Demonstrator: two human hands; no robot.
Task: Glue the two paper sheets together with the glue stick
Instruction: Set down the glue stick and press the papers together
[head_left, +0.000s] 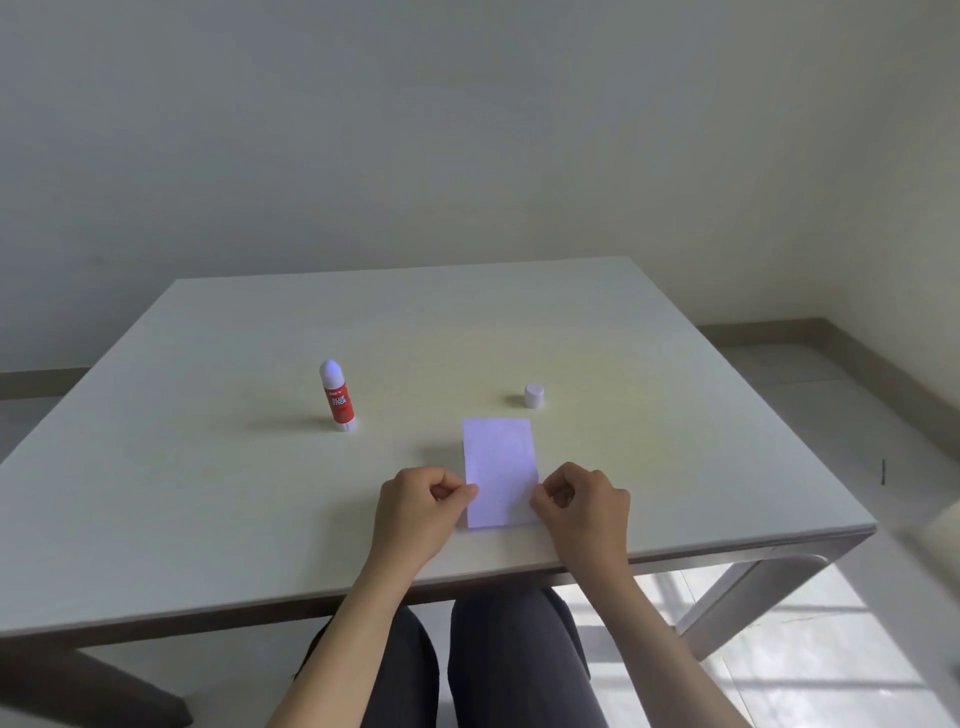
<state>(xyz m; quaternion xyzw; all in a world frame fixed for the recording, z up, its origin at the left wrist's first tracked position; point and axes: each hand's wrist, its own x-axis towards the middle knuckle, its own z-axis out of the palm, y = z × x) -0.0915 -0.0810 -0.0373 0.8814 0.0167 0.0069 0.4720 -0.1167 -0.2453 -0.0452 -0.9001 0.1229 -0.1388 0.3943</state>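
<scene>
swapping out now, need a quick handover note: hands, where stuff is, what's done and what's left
Left hand: pinching the paper's left edge.
Right hand: pinching its right edge.
Paper: lies near the table's front edge; only one sheet outline shows, so the two look stacked.
Glue stick: upright, uncapped, far left of the paper. Cap: just beyond the paper.
Done: probably gluing and joining.
Left: press the sheets flat, recap the stick.

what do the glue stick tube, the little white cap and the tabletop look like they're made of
Red-labelled glue stick tube: likely smooth plastic, with a printed red label and white ends. Small white round cap: probably the same plastic, matte and evenly white. Pale square tabletop: looks like matte laminate or painted board; no clear grain shows, so uncertain.
</scene>
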